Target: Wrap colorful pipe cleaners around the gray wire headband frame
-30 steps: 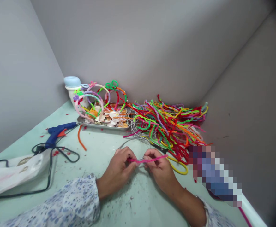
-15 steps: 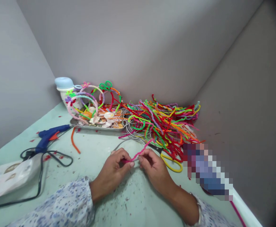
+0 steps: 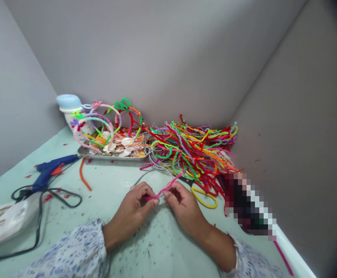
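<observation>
A bright pink pipe cleaner (image 3: 160, 192) runs between my two hands, its free end pointing up and to the right. My left hand (image 3: 131, 208) pinches its left part between thumb and forefinger. At the other side, the thumb and forefinger of my right hand (image 3: 187, 212) close on it further along. A thin grey wire (image 3: 141, 177) curves behind the hands, and a short length of it seems to show at the pinch. Whether the pipe cleaner is wound on the wire there is hard to make out.
Behind lies a heap of colourful pipe cleaners (image 3: 194, 144). A metal tray (image 3: 116, 157) holds round pieces and pipe-cleaner headbands (image 3: 112, 110). Yellow-handled scissors (image 3: 206, 202) lie by my right hand. At left are a blue glue gun (image 3: 53, 168), its cord, and a white bag (image 3: 9, 224).
The whole scene has slid slightly left in the view. My right fingertips now sit closer against the pink pipe cleaner; my left hand keeps its pinch.
</observation>
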A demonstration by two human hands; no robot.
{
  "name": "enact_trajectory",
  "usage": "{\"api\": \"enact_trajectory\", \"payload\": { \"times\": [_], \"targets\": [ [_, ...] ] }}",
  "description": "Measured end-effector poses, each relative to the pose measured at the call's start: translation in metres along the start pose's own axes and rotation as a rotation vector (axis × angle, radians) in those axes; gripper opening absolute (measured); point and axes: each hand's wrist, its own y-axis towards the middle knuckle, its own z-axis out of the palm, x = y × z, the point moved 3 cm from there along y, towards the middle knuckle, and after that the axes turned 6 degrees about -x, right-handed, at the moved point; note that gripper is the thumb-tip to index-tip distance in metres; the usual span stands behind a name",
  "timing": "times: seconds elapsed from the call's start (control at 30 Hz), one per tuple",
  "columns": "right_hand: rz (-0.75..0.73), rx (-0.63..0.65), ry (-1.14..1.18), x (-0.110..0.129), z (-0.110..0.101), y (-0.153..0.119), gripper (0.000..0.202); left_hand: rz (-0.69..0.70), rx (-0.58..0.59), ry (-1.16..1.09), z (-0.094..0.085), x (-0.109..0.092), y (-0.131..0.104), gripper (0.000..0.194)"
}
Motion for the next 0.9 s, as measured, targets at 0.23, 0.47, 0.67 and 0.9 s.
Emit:
{"api": "enact_trajectory", "payload": {
  "times": [0.23,0.47,0.67,0.9],
  "targets": [
    [-0.003,-0.004,-0.005,0.0017,-0.0008,0.0004,0.009,-0.009,0.015,0.006,0.001,0.0019,-0.0005,0.015],
    [-0.004,-0.01,-0.019,0.0032,-0.0013,0.0,0.008,-0.014,0.007,-0.016,0.0006,0.0024,0.0001,0.018],
    [-0.005,0.006,-0.024,0.001,-0.0014,-0.0011,0.007,-0.013,0.007,-0.032,0.0006,0.0021,-0.0003,0.019],
    [-0.01,0.013,-0.046,0.0015,-0.0015,-0.001,0.008,-0.013,0.01,-0.082,0.002,0.0078,-0.0001,0.019]
  ]
}}
